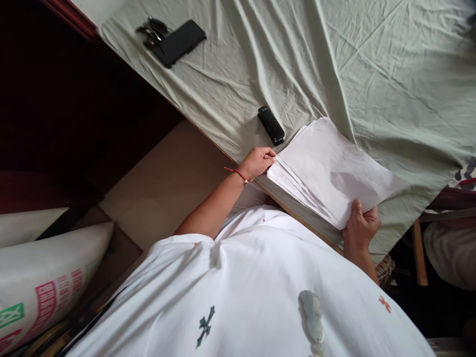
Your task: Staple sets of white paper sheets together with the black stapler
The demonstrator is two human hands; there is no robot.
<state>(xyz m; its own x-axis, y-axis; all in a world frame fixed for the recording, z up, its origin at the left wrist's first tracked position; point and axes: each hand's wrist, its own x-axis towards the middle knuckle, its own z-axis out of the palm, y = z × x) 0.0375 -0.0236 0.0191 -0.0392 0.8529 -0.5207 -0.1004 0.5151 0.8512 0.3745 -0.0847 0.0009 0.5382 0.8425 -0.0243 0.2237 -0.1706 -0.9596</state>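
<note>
Layout of a stack of papers, a stapler, a phone and keys on a cloth-covered desk.

The stack of papers point(330, 168) lies on the cloth point(390, 74) at the near edge of the desk point(297, 218), one corner reaching over that edge. The left hand point(258, 162) is at the stack's left corner, fingers point(268, 154) on the sheet edges; the right hand point(360, 225) grips the near right corner. The stapler point(271, 125) lies on the cloth just beside the stack, behind the left hand. The phone point(179, 42) lies well apart, far back to the left, near the desk's edge, touching the keys point(151, 29) on its left. A sack point(44, 282) lies on the floor point(163, 188) left of the person.
</note>
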